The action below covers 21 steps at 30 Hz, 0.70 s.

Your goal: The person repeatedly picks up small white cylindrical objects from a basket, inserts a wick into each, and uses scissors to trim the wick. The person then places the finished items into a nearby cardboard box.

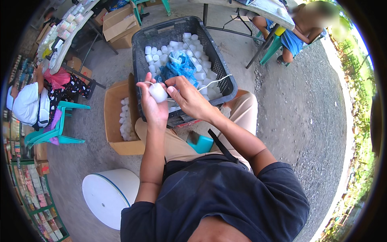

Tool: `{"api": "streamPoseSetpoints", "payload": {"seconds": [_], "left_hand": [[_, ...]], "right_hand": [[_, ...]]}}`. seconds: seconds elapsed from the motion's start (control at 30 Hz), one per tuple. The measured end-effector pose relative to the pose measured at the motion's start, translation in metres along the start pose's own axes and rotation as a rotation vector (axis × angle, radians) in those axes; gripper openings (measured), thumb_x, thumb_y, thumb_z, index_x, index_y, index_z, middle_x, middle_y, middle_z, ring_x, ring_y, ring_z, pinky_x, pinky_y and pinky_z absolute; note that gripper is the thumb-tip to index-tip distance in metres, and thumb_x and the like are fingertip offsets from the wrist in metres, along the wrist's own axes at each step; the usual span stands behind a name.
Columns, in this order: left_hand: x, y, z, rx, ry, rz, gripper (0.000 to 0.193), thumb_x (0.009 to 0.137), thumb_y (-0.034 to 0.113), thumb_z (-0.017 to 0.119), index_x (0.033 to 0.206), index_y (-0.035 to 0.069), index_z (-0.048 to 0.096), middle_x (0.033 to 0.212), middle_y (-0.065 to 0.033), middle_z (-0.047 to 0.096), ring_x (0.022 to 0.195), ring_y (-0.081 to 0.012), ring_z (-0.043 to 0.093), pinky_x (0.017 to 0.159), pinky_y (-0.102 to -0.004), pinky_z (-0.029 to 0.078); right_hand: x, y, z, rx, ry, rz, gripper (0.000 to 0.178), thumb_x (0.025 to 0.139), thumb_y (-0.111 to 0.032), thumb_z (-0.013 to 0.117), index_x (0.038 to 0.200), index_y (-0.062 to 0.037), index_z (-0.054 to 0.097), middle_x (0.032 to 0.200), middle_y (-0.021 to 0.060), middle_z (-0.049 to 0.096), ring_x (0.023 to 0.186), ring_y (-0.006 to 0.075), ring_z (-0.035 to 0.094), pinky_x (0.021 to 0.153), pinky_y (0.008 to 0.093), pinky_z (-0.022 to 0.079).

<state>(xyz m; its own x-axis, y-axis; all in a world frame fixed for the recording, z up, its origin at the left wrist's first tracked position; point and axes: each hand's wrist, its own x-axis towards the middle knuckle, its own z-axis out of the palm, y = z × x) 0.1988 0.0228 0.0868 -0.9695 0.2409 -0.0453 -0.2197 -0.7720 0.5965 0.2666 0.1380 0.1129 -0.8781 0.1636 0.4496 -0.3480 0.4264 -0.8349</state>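
One white piece [158, 93] sits in the left hand [155, 111], grip loosely cupped; right hand [187, 98] curled, hold unclear; the cord [216, 81] snagging could yank it loose.

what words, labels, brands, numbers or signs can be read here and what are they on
No text can be read.
Packs on the left rack: too small and blurred to read.
Packs on the left table: too small and blurred to read.
White piece in the left hand: no text shows.
Crate: no text that I can make out.
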Motion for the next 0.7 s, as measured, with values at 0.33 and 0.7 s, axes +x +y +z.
{"api": "streamPoseSetpoints", "payload": {"seconds": [0.33, 0.7], "left_hand": [[0.033, 0.057, -0.061, -0.507, -0.114, -0.092, 0.039, 0.094, 0.015, 0.054, 0.122, -0.01, 0.043, 0.13, -0.022, 0.049, 0.127, -0.0359, 0.044, 0.11, -0.0474, 0.039], [-0.002, 0.078, -0.047, -0.301, -0.282, -0.24, 0.057, 0.094, 0.035, 0.053, 0.141, 0.009, 0.034, 0.124, -0.0208, 0.052, 0.082, -0.0158, 0.054, 0.075, -0.0299, 0.048]], "right_hand": [[0.032, 0.029, -0.018, -0.073, -0.672, 0.237, 0.015, 0.09, -0.009, 0.053, 0.092, -0.0008, 0.066, 0.075, 0.0084, 0.066, 0.069, 0.0189, 0.064, 0.063, 0.0328, 0.049], [0.069, 0.139, 0.088, -1.032, -0.843, 0.021, 0.027, 0.081, -0.011, 0.057, 0.106, -0.0016, 0.062, 0.101, 0.0152, 0.069, 0.097, 0.0287, 0.067, 0.079, 0.0362, 0.054]]}}
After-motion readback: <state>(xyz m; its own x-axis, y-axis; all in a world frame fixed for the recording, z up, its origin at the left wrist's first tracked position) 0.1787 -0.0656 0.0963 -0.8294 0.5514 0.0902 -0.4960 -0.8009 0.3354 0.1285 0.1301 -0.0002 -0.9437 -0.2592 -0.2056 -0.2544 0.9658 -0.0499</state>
